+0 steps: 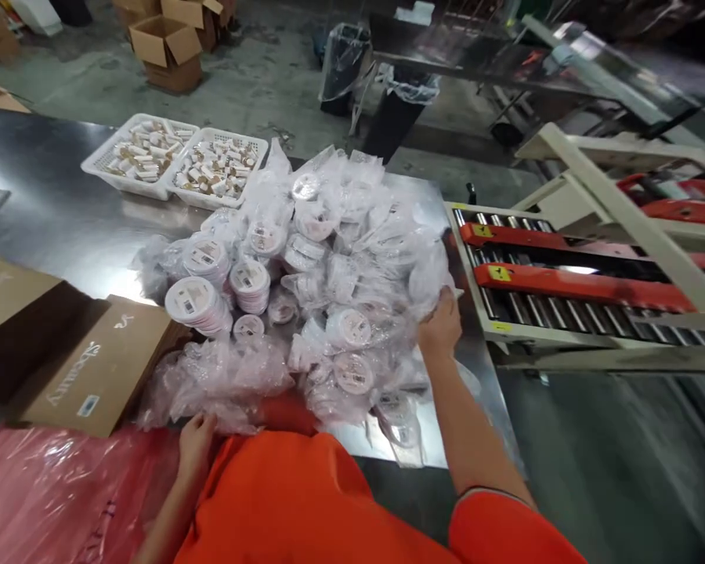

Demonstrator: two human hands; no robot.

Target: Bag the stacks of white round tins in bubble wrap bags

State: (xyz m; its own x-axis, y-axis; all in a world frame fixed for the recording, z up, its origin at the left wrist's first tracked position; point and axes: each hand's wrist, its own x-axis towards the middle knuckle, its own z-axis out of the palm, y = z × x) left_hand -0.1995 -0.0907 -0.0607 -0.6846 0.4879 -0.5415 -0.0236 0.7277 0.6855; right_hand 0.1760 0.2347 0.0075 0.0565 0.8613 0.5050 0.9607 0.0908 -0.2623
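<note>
A heap of clear plastic bags covers the middle of the metal table, each holding stacks of round, flat discs with printed labels. Several stacks poke out at the left of the heap, among them one labelled disc stack. My right hand reaches to the heap's right edge, its fingers curled against a plastic bag there. Low at the left, my left hand is closed at the edge of a crumpled clear plastic bag. Its fingertips are partly hidden.
An open cardboard box stands at the left, above a red plastic bag. Two white baskets of small white-and-gold pieces sit at the far edge. A roller conveyor with red rails adjoins the right side. Lined bins stand beyond.
</note>
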